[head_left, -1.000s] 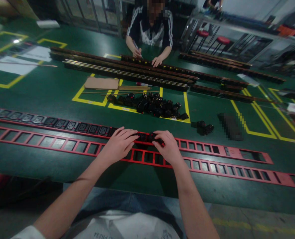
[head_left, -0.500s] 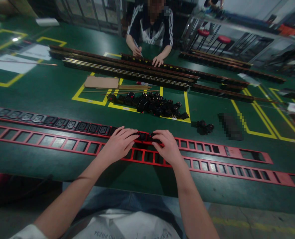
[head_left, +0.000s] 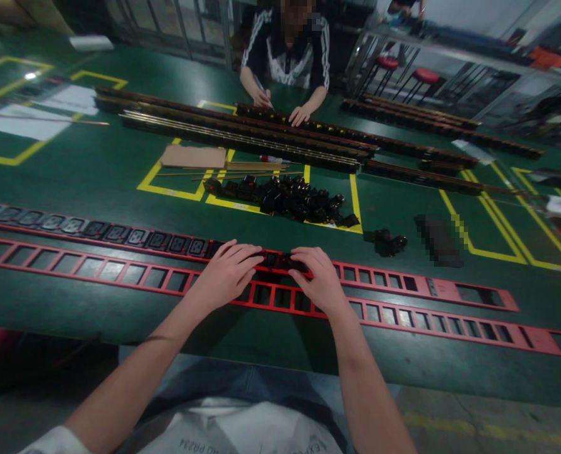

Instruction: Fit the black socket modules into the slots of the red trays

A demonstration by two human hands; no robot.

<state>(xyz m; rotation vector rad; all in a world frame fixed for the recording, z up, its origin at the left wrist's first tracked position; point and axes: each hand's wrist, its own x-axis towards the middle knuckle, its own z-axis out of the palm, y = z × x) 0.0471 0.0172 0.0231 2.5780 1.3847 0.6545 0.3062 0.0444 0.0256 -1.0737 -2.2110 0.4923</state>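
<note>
A long red metal strip (head_left: 429, 285) with a row of rectangular cut-outs lies across the green table. Black power sockets (head_left: 178, 244) fill its left part. My left hand (head_left: 230, 271) is closed over the strip's edges, fingers on the far side and thumb on the near side. Just right of its fingertips, a black socket (head_left: 271, 259) sits in a cut-out. My right hand (head_left: 318, 277) is closed around another black socket (head_left: 287, 260) at the neighbouring cut-out; its fingers partly hide it. Nearer to me lies a second red strip (head_left: 171, 280), its cut-outs unfilled.
Loose black sockets (head_left: 299, 200) are heaped beyond the strips, with a small group (head_left: 390, 242) to the right. Cardboard (head_left: 192, 156) and thin sticks (head_left: 256, 166) lie behind. Long dark rails (head_left: 242, 135) cross the table before a seated person (head_left: 287, 63) holding a pen-like tool.
The socket under my right fingertips appears to sit slightly flatter against the strip. Both hands stay almost in place. Across the table, a dark rail has shifted slightly right.
</note>
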